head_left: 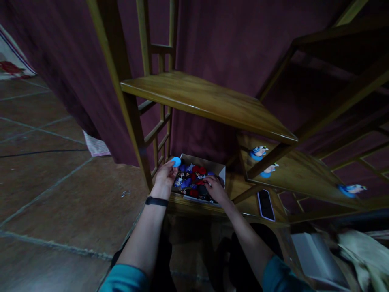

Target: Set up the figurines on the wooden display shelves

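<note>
A small light-blue disc [176,162] is pinched in the fingers of my left hand [166,174], at the left rim of an open cardboard box [223,174]. Inside the box lie several small red, blue and dark figurines [191,178], packed close together. My right hand [214,188] reaches over the box's right part, its fingers bent down among the figurines next to a red piece. Whether those fingers grip anything is hidden by the hand and the dim light.
The box stands on the lowest board of a wooden shelf [194,95]. Blue-and-white figurines [259,153] stand on a board to the right. A phone [266,205] lies on the low board. A white box [317,257] sits on the floor at right; a purple curtain [219,44] hangs behind.
</note>
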The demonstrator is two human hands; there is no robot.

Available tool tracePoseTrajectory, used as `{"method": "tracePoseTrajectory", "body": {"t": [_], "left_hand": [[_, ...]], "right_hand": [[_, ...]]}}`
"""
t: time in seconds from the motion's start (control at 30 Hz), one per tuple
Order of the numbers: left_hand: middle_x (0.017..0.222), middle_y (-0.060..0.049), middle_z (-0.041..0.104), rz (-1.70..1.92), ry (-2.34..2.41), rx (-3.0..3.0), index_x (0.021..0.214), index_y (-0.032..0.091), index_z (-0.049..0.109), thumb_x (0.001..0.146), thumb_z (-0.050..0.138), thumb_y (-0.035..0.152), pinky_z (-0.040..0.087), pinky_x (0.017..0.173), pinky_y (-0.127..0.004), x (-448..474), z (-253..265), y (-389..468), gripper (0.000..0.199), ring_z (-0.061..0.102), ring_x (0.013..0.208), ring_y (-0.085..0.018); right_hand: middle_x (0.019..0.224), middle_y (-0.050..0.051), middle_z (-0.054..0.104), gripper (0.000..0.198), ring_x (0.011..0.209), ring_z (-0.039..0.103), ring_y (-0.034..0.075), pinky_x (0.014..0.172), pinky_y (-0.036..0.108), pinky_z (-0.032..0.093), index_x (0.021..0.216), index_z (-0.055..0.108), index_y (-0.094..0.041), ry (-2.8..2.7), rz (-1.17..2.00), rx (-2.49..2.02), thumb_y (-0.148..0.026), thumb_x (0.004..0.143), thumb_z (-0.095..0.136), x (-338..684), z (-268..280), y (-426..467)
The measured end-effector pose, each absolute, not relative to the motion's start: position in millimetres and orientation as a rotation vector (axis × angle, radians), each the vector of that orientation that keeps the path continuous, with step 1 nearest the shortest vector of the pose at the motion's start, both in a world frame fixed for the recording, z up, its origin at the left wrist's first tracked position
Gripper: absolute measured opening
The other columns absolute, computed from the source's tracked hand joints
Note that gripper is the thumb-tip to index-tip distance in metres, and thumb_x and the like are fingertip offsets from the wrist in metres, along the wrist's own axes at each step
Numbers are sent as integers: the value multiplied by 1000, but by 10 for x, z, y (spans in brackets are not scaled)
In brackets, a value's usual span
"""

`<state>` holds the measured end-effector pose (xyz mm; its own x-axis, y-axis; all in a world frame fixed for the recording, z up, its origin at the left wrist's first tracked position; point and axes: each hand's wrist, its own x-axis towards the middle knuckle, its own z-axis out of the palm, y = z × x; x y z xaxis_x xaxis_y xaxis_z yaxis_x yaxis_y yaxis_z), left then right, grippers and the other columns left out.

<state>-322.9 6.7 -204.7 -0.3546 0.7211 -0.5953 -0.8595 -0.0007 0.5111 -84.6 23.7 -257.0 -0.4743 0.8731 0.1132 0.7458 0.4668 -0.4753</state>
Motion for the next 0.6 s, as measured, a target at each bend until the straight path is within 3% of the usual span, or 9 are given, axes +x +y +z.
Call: {"method": "tracePoseTrajectory", "body": {"t": [0.13, 0.27, 0.43, 0.6], "left_hand": [[60, -1, 59, 1656, 1001, -206, 77, 14, 62, 72, 59, 0, 44, 44, -16, -3225, -2042, 67, 15, 53, 48, -7], [59, -1, 59, 1664, 980, -222, 77, 14, 64, 70, 60, -1, 44, 43, -16, -3226, -2027, 61, 17, 52, 46, -7], [59, -1, 59, 1668, 982, -215, 77, 13, 63, 71, 60, -1, 44, 43, -16, -3237, -2031, 57, 16, 52, 45, -7], [58, -1, 59, 1677, 979, -203, 79, 13, 63, 70, 60, 0, 44, 43, -16, -3242, -2062, 70, 16, 52, 46, -7]], "right_hand": [[121, 1, 57, 36, 112, 50, 15, 100, 31, 34, 111, 61, -27, -2549, 642, -1153, -12, 82, 48, -1017, -2622, 141], [124, 2, 55, 42, 119, 43, 18, 102, 38, 28, 116, 57, -30, -2625, 532, -1208, -11, 79, 53, -1014, -2627, 118], [105, 2, 60, 25, 104, 51, 17, 95, 34, 32, 102, 60, -28, -2508, 396, -1430, -15, 85, 46, -969, -2552, 257], [110, 3, 59, 27, 97, 54, 18, 86, 30, 38, 105, 59, -27, -2357, 286, -1624, -15, 85, 45, -873, -2457, 449]]}}
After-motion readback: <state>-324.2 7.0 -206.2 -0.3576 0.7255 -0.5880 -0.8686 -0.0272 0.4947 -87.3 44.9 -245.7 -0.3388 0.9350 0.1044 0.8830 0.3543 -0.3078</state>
